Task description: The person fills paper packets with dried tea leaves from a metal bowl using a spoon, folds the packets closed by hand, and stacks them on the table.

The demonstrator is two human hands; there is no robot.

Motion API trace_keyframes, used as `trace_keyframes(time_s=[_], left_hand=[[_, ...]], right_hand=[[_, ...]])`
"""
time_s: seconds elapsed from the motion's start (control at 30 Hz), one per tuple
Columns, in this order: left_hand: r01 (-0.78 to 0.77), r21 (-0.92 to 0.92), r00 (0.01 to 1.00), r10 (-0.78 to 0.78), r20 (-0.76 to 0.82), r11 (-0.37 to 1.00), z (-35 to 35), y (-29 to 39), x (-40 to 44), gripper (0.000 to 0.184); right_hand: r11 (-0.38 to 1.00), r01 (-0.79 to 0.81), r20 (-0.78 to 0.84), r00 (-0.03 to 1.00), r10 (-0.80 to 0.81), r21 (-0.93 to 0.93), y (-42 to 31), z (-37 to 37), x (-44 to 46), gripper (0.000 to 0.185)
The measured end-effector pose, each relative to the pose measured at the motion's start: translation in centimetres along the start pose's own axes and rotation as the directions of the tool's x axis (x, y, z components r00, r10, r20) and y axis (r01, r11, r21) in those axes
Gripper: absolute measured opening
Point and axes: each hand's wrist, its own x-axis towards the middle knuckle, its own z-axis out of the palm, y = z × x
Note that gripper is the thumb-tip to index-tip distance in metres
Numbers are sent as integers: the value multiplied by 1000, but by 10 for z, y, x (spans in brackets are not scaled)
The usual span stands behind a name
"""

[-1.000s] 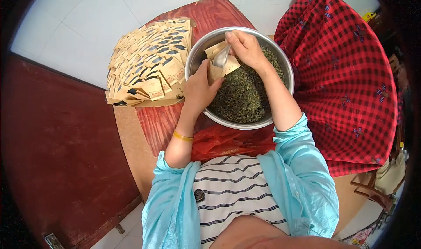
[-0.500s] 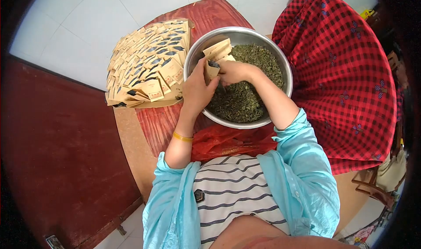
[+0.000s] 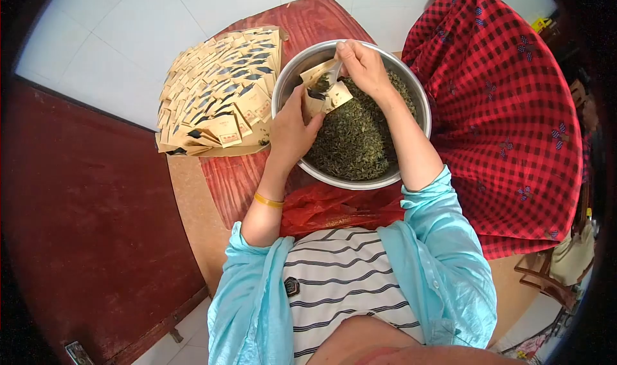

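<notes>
Dried green leaves [image 3: 357,140] fill much of a round metal bowl [image 3: 422,111] on the table. At the bowl's left side my left hand [image 3: 292,126] grips a small tan paper packet [image 3: 312,106] whose dark opening faces up. My right hand [image 3: 363,66] is closed round the handle of a metal spoon [image 3: 335,72]. The spoon points down over the packet, with dark leaves [image 3: 321,82] around its lower end. More tan packets [image 3: 339,95] lie in the bowl just beyond the held one.
Many filled tan packets [image 3: 218,82] stand in rows in a shallow cardboard box [image 3: 247,147] on the left. A red checked cloth [image 3: 495,127] bulges at the right. Red plastic [image 3: 340,207] lies between the bowl and my body. A dark red panel [image 3: 96,217] is far left.
My right hand has come up from the leaves to above the packet, bringing the spoon with it. Dark leaves now show at the packet's mouth. My left hand keeps its hold.
</notes>
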Motion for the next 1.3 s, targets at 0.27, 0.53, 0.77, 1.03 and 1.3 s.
trace_keyframes(time_s=[0.27, 0.53, 0.77, 1.03, 1.3], left_hand=[[-23, -8, 1000, 23, -14, 1000, 2, -2, 0, 64], [-30, 17, 999, 30, -24, 999, 2, -3, 1, 65], [-45, 5, 999, 45, -26, 999, 2, -2, 1, 65], [-37, 6, 999, 37, -10, 999, 2, -3, 2, 64], [-14, 13, 1000, 14, -9, 1000, 1, 0, 1, 66]], right_hand=[[969, 234, -133, 961, -243, -78, -11, 5, -8, 44], [858, 449, -87, 872, -481, -248, -24, 9, -16, 28], [726, 607, -129, 732, -669, -325, -36, 5, -17, 14], [779, 527, -153, 786, -599, -341, -25, 1, -13, 13], [837, 111, 402, 905, 138, -536, -2, -4, -14, 28]])
